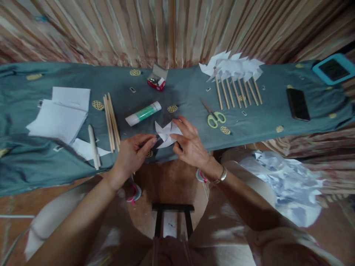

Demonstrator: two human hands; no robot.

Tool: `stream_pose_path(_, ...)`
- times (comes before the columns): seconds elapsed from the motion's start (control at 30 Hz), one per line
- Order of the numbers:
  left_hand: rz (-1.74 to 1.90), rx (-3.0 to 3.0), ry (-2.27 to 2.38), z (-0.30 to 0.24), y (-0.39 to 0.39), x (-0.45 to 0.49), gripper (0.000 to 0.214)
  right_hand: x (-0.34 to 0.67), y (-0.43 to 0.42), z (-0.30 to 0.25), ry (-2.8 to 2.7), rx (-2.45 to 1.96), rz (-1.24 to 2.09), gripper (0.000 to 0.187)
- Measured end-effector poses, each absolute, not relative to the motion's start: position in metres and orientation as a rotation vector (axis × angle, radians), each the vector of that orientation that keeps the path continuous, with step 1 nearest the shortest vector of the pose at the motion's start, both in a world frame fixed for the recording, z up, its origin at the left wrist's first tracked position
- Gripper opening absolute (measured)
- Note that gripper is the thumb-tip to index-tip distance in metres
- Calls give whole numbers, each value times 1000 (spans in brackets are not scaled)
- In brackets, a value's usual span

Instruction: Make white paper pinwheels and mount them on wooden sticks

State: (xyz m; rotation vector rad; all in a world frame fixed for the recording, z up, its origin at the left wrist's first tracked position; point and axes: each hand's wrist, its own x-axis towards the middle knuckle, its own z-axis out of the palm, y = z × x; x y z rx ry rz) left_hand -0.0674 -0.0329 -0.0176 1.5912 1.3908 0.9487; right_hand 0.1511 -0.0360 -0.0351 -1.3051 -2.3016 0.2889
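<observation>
A white folded paper pinwheel point(166, 133) is held just above the table's front edge, its blades bent in toward the middle. My right hand point(191, 144) grips it from the right, with fingers along its back edge and a fingertip on its front. Close to the pinwheel's left side, my left hand point(134, 151) is closed in a pinch of thumb and forefinger. Whatever sits in that pinch is too small to make out. A glue stick point(143, 113) with a green label lies behind my hands. Scissors point(213, 115) with light green handles rest to the right.
Finished pinwheels point(235, 68) on sticks lie in a row at the back right. Left are loose wooden sticks point(111, 123), a white pen-like tool point(94, 147) and paper sheets point(59, 120). A small red box point(156, 83) stands open behind. A phone point(298, 104) lies right; a bag point(294, 188) sits below.
</observation>
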Motion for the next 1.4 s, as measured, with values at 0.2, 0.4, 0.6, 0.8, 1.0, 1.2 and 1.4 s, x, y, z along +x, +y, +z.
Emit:
stream_pose_path(0.2,1015,1010,1292,-15,-37,-57,46,151,-35,-38,-2255,-1319,320,29)
stream_pose_path(0.4,1046,699,1152,-7,-43,-45,58,149,-32,-40,-2173,-1325,327,29)
stream_pose_path(0.6,1037,518,957,-7,-43,-37,41,142,-35,-34,-2114,-1282,326,28)
stream_pose_path(0.8,1066,598,976,-4,-39,-30,35,137,-42,-26,-2192,-1204,179,27)
stream_pose_path(1.0,1122,645,1066,1,-38,-26,34,135,-49,-18,-2166,-1156,160,31)
stream_pose_path(1.2,1125,654,1066,3,-38,-26,29,136,-51,-13,-2124,-1135,233,30)
stream_pose_path(1.4,1120,650,1051,3,-38,-28,25,137,-52,-5,-2127,-1172,323,36)
